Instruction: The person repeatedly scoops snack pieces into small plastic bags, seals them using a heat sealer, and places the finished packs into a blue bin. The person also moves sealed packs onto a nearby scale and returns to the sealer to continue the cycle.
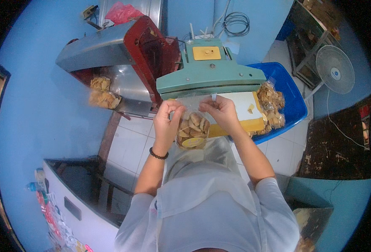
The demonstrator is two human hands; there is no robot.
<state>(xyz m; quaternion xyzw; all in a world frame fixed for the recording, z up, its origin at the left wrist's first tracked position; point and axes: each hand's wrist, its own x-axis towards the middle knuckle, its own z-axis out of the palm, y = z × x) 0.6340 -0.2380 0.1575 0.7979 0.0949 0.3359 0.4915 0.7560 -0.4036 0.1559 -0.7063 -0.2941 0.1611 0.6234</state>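
Note:
Between my hands is a clear plastic bag of chips (193, 128) with a yellow oval label that bears writing. My left hand (169, 116) pinches the bag's upper left edge between thumb and fingers. On the other side, my right hand (219, 110) grips the upper right edge, and a white band wraps one of its fingers. The bag's top lies just in front of the long jaw of a green sealing machine (210, 77). Below that jaw is a white board with yellow edging (242, 107), with a small chip fragment on it.
A blue plastic tub (294, 104) at the right holds several filled bags (271, 105). Left of the sealer stands a red and metal machine (141, 60); two chip bags (104, 94) rest in its metal tray. A fan (335, 71) and a white table (87, 214) flank the space.

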